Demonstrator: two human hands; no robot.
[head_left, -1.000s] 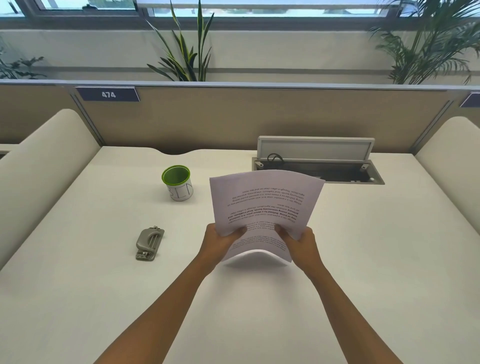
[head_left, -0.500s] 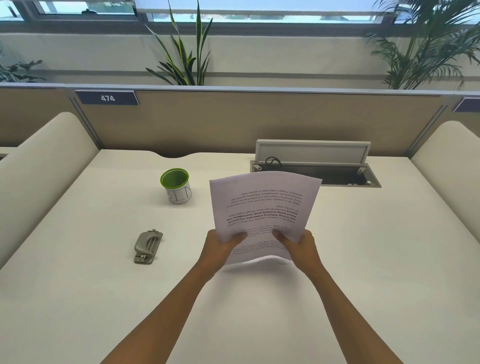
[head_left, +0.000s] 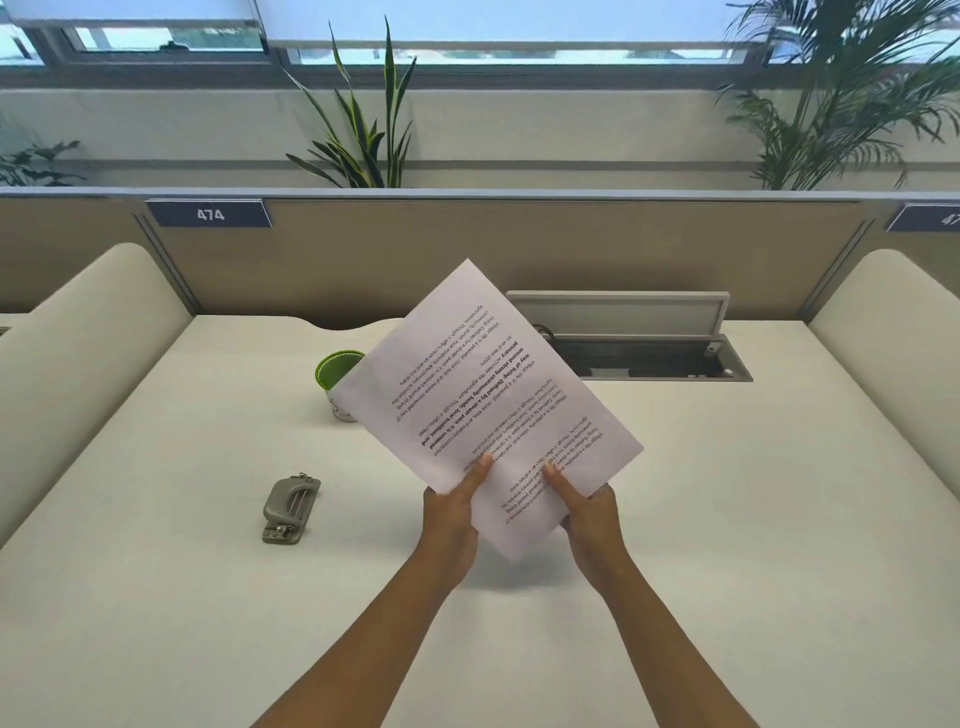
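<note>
A stack of white printed sheets (head_left: 483, 395) hangs in the air above the desk, turned so one corner points down and the text reads upside down. My left hand (head_left: 451, 512) pinches its lower left edge, thumb on top. My right hand (head_left: 584, 512) pinches the lower right edge the same way. A grey hole punch (head_left: 290, 506) lies on the desk to the left of my hands. A green-rimmed white cup (head_left: 337, 379) stands behind it, partly hidden by the paper.
The white desk (head_left: 753, 519) is bounded by a beige partition (head_left: 363, 260) at the back and padded side walls. An open cable tray (head_left: 660, 358) with a raised lid sits at the back right. Plants stand behind the partition.
The sheets have been lifted and rotated clockwise, from nearly square to me to a diamond tilt. They now cover part of the cup. Both hands keep their hold.
</note>
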